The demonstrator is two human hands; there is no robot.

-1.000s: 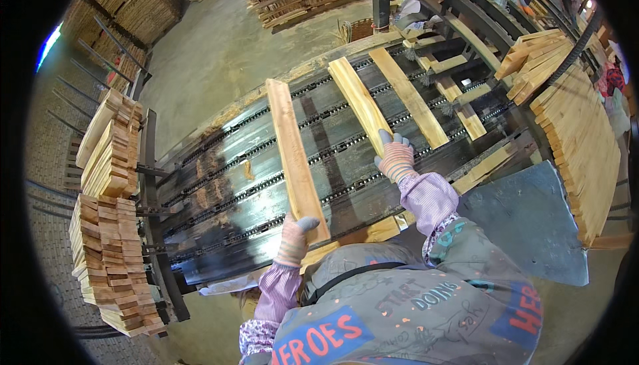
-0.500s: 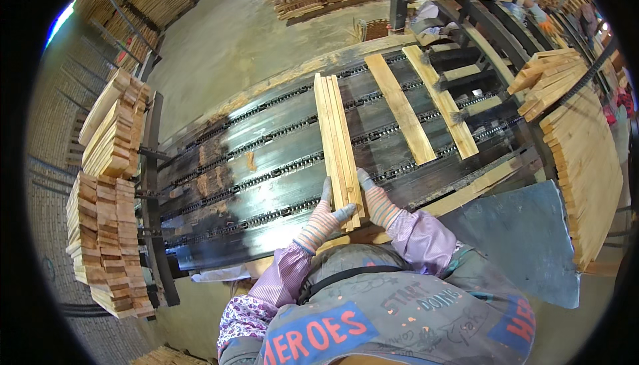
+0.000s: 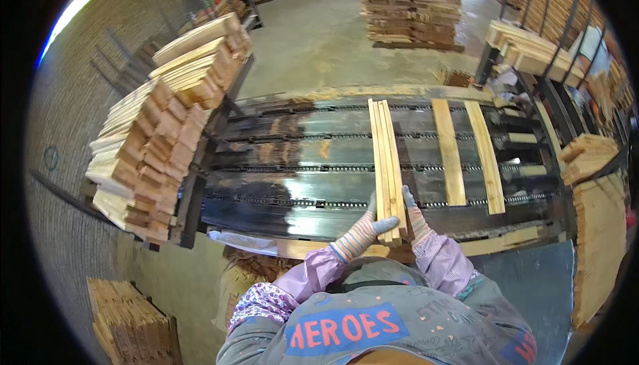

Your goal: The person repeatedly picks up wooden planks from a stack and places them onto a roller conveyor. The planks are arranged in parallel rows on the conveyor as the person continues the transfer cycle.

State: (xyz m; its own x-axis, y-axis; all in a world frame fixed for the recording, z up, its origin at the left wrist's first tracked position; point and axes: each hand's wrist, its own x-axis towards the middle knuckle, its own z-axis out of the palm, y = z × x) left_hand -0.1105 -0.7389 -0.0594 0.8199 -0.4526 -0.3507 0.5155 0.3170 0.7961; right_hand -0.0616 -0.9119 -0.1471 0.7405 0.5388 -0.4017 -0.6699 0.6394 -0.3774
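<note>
Several narrow wooden boards (image 3: 387, 159), standing on edge side by side, form a bundle lying across the chain conveyor (image 3: 339, 185). My left hand (image 3: 367, 228), in a striped glove with grey fingertips, grips the bundle's near end from the left, its thumb over the top. From the right, my right hand (image 3: 414, 214), gloved alike, presses against the same end; part of its fingers is hidden by the wood. To the right on the chains lie a flat board (image 3: 450, 159) and another flat board (image 3: 485, 159), both apart from my hands.
Left of the conveyor, stacked boards (image 3: 143, 145) rest on a rack. Another stack (image 3: 133, 318) stands on the floor at lower left. A dark sheet (image 3: 526, 285) and a board pile (image 3: 596, 245) are at right. Beyond the conveyor stands a large lumber pile (image 3: 409, 9).
My view has swung left, so the conveyor sits further right and the left stacks show more. Both hands stay on the bundle's near end.
</note>
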